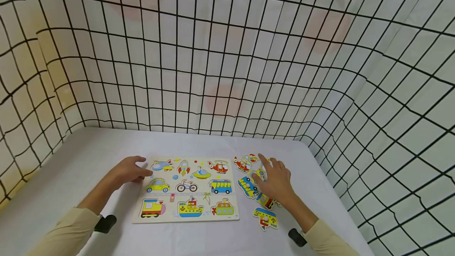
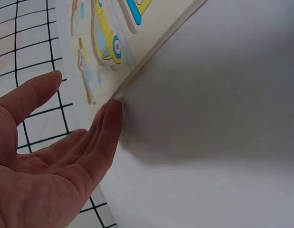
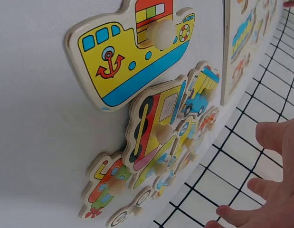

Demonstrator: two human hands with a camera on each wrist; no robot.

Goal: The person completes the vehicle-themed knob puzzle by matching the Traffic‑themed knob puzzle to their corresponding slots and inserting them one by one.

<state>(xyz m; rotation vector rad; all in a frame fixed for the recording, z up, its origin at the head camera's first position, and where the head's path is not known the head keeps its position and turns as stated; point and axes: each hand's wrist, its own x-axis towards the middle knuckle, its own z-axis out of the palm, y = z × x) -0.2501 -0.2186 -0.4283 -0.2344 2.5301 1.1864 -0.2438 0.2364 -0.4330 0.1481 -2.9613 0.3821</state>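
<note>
A wooden puzzle board [image 1: 167, 197] with printed vehicles lies flat on the white table. My left hand [image 1: 129, 170] is at its left edge; in the left wrist view, the fingertips touch that edge and the thumb stands apart. To the board's right is a pile of knobbed puzzle pieces, among them a bus piece [image 1: 247, 187], a train piece [image 3: 154, 118], a helicopter piece [image 1: 241, 164], a submarine piece [image 3: 106, 185] and a bicycle piece [image 3: 130, 209]. Above this pile my right hand [image 1: 275, 179] hovers, fingers spread, holding nothing. Closest to me lies a boat piece [image 1: 266, 218].
Black wire grid panels [image 1: 199, 70] backed with white cloth stand behind the table and along both sides. White cloth [image 1: 199, 240] covers the tabletop. A dark wrist device [image 1: 105, 223] shows by the left sleeve, another [image 1: 297, 237] by the right.
</note>
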